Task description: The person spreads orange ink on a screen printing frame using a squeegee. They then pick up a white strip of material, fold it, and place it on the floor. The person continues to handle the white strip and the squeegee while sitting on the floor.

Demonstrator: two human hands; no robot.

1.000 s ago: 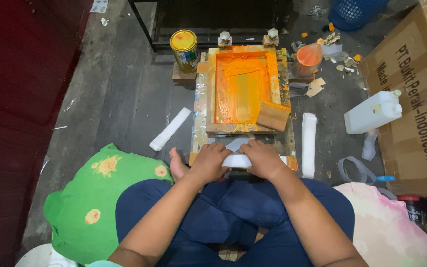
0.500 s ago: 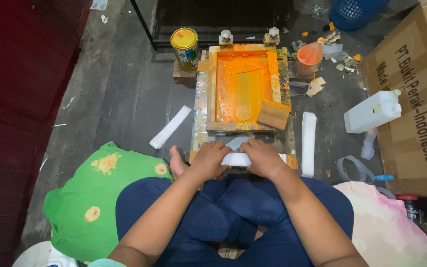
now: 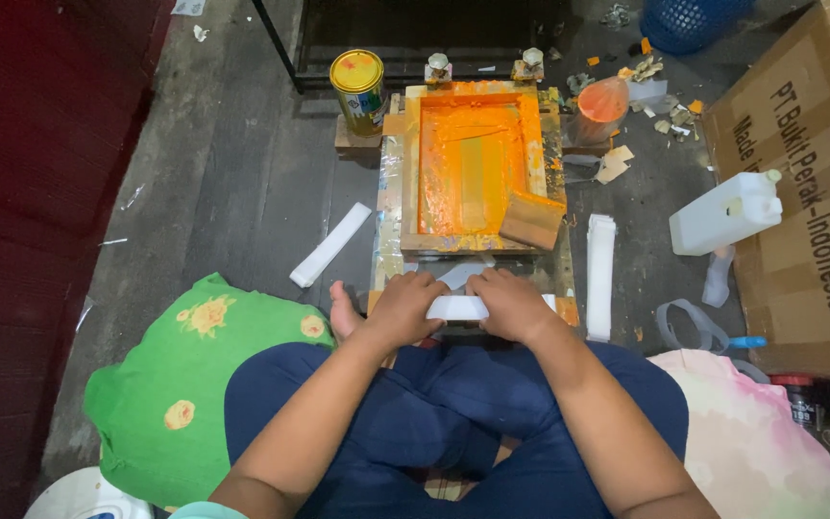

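Note:
I sit cross-legged on the floor in front of a wooden screen-printing frame (image 3: pixel 412 173) whose mesh is covered in orange ink. A wooden squeegee (image 3: pixel 531 218) rests tilted on the frame's near right corner. My left hand (image 3: pixel 403 307) and my right hand (image 3: pixel 512 303) both grip a white strip (image 3: pixel 458 308) at the near edge of the frame, one hand at each end. The strip's ends are hidden under my fingers.
A yellow-lidded tin (image 3: pixel 358 90) stands left of the frame, an orange-stained cup (image 3: pixel 600 108) right. Stacks of white strips lie at left (image 3: pixel 330 244) and right (image 3: pixel 600 275). A white jug (image 3: pixel 725 212), cardboard box (image 3: pixel 804 192) and green cloth (image 3: pixel 175 384) surround me.
Both hands stay on the white strip and have barely shifted. The view has moved only slightly.

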